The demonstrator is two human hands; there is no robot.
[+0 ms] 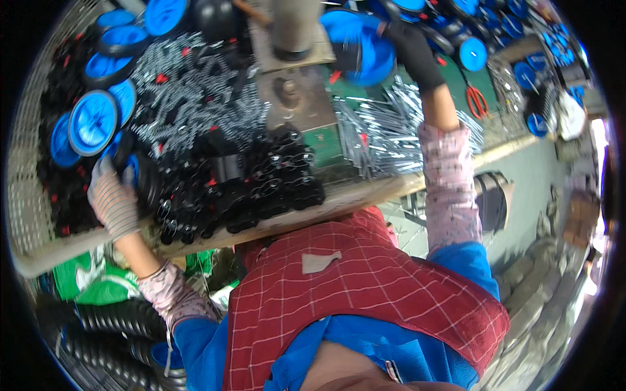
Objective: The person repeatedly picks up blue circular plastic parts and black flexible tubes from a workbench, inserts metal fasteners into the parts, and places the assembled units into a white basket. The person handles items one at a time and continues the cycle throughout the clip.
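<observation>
My left hand, in a striped glove, grips the edge of a black-rimmed blue wheel at the left of the bench; its fingertips are partly hidden among the wheels. More blue wheels lie just beyond it. At the upper right my right hand, in a black glove, is closed at the edge of a blue wheel, smeared by motion. Below that wheel lies a heap of long metal rods. A metal press column stands between my hands, above a steel block with a round stud.
Small springs and black clip-like parts cover the bench's left half. Red-handled scissors lie at the right. A pale plastic basket borders the left side. Black tyres are stacked below left. Wheels crowd the far right.
</observation>
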